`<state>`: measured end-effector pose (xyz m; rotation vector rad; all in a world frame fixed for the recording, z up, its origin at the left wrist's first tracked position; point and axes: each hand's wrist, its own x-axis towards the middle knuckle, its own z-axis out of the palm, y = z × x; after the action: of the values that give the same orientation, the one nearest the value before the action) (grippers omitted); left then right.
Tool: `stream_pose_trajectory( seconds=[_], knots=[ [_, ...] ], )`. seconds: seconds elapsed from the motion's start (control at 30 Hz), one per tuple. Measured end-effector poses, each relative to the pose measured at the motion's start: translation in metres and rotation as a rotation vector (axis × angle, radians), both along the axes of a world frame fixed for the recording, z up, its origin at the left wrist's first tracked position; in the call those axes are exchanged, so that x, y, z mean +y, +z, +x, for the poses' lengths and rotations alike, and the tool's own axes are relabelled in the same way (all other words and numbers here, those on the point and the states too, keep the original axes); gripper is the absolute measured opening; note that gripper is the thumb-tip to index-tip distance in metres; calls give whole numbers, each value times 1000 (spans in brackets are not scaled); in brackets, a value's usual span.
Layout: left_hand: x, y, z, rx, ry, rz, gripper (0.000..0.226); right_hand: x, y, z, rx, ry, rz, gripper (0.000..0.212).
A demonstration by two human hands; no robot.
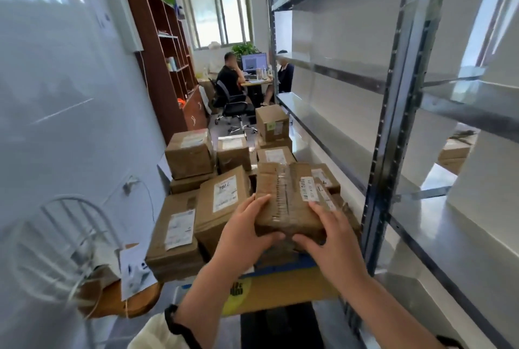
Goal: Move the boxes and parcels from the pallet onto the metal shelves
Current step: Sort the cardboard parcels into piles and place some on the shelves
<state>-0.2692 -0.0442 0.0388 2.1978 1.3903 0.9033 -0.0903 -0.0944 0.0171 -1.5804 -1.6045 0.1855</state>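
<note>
The left hand (pixel 247 233) and the right hand (pixel 334 244) are both holding one taped brown parcel (pixel 286 197) by its near end. Fingers are lying across its top and thumbs are curling under the near edge. Each grip is closing on that end only, so the far end is hanging unsupported. The parcel is hovering over the near right corner of the stack of boxes (pixel 222 202); the pallet beneath is hidden.

The likeliest trouble, I judge, is the far end dipping and the glossy tape sliding through the fingers, dropping the parcel onto the boxes below. A quick swing to the right is also risking a knock against the steel upright (pixel 393 129), which is standing just beside the right hand.

Past that upright, the metal shelves (pixel 449 239) are showing bare board along the front edge, with the next shelf above limiting height. The opening is lying to the right of the post. On the left, the wall and a wire chair (pixel 70 236) are narrowing the aisle.
</note>
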Motion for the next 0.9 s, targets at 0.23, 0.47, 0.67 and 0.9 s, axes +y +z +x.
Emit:
stream_pose_trajectory(
  seconds=[0.23,0.47,0.67,0.9],
  knots=[
    [70,5,-90,-160,196,39,75,107,22,-83,-86,194,55,68],
    [109,-18,-196,-208,324,-45,68,167,3,-185,-56,378,-47,60],
    [148,-45,-247,-248,285,-139,65,199,-17,-225,-116,398,-165,53],
    [180,-73,-272,-300,179,-250,67,216,-36,-243,-167,364,-251,50]
  ],
)
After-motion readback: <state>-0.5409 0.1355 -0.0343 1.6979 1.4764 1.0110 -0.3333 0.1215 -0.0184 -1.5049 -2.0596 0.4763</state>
